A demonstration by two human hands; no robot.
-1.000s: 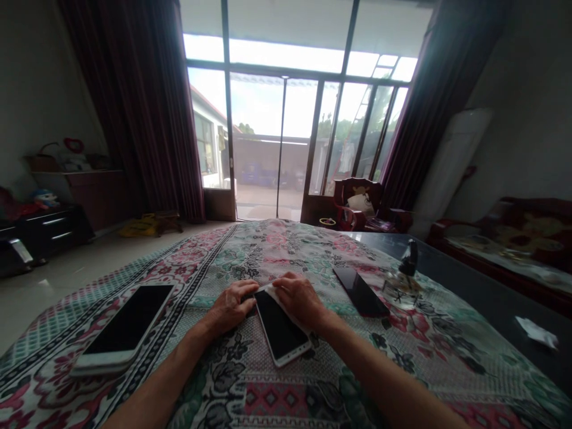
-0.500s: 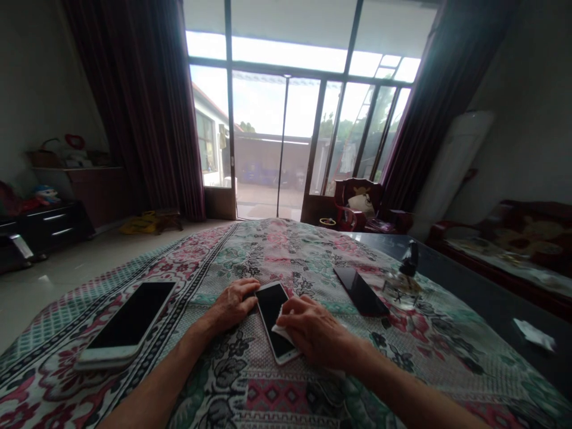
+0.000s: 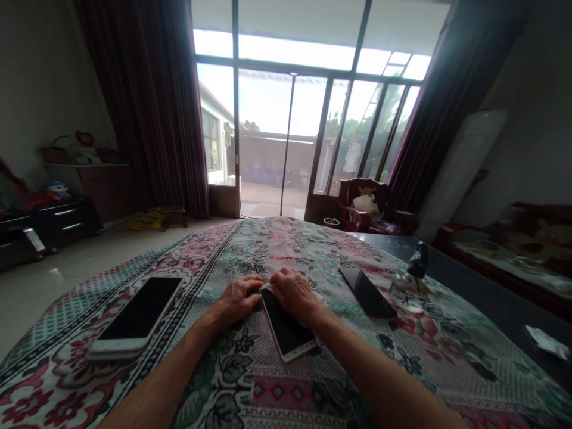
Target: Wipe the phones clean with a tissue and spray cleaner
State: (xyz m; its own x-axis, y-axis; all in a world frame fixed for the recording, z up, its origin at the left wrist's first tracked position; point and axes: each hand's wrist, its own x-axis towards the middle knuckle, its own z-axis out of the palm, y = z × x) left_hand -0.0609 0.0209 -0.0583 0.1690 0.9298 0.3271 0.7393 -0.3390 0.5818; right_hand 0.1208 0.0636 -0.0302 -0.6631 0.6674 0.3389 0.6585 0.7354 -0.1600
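A white-framed smartphone [image 3: 290,333] with a dark screen lies face up on the patterned tablecloth [image 3: 223,357]. My left hand [image 3: 239,298] rests at its upper left corner, with thumb and fingertips against the edge, steadying it. My right hand [image 3: 295,295] is closed on a white tissue [image 3: 268,287], mostly hidden under the fingers, and presses it on the top end of the screen. Left of my hands lies a larger white smartphone [image 3: 138,316], apparently on top of another flat white thing. To the right is a dark smartphone [image 3: 367,292].
Just past the dark phone stands a clear glass bottle [image 3: 412,289] with a black top. A crumpled white tissue [image 3: 547,341] lies on the dark tabletop [image 3: 487,298] at right. Beyond the table are a wooden armchair [image 3: 364,202], glass doors [image 3: 274,149] and dark curtains [image 3: 147,119].
My right hand has slid with the tissue from the phone's lower right up to its top end. My left hand keeps its place by the corner. The view has shifted slightly.
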